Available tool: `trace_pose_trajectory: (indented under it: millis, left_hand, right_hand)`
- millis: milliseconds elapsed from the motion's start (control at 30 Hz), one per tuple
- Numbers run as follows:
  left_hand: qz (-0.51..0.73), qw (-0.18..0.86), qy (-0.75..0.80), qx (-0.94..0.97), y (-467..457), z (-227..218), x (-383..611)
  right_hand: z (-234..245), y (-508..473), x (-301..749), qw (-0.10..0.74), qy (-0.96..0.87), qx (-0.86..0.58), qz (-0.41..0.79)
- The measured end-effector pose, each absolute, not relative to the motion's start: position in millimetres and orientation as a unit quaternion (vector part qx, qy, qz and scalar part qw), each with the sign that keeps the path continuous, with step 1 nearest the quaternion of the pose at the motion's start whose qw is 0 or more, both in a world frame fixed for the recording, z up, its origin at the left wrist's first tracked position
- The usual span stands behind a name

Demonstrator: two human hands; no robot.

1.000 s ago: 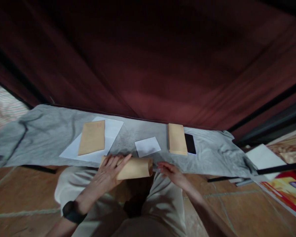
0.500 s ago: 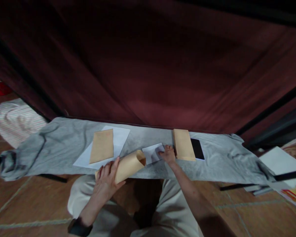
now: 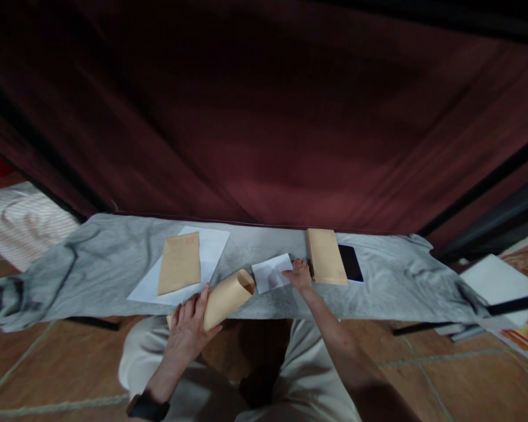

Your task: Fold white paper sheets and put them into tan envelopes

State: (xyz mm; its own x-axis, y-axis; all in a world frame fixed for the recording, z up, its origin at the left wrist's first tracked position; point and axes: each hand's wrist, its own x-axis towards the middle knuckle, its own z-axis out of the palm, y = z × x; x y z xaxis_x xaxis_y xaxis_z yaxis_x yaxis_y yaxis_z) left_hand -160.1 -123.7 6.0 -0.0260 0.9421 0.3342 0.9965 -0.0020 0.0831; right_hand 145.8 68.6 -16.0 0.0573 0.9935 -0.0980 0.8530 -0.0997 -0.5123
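My left hand is wrapped round a brown paper envelope, bowed into a tube with its open mouth facing right. The fingers lie over its near left part. Just right of that mouth is a folded white sheet of paper, low over the grey cloth. My right hand grips the sheet's right end, thumb on top; its other fingertips reach close to a stack of brown envelopes. Another brown envelope lies flat on larger white sheets to the left.
A grey cloth covers the narrow bench top. A black phone lies partly beneath the envelope stack. Behind the bench hangs a dark red fabric wall. Striped cloth is at far left, and white sheets at far right.
The view has shifted slightly. The folded sheet looks a little flatter and more evenly lit. Both hands keep their holds, with the envelope's mouth still beside the sheet.
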Motion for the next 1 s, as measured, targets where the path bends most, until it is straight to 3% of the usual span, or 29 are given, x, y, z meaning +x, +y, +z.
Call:
trace_pose_trajectory:
  millis: [400, 600, 1000]
  left_hand:
    - [-0.134, 0.08, -0.725, -0.671, -131.2, -0.7, -162.3]
    - [-0.15, 0.092, -0.713, -0.678, -128.2, 0.1, -156.8]
    - [-0.161, 0.111, -0.701, -0.686, -125.0, 0.6, -152.2]
  right_hand:
    - [-9.1, 46.5, 166.0, 0.371, -0.551, -0.598, 0.448]
    - [16.1, 11.3, 168.0, 0.493, -0.423, -0.464, 0.602]
    - [39.2, -5.5, 166.1, 0.423, -0.628, -0.481, 0.442]
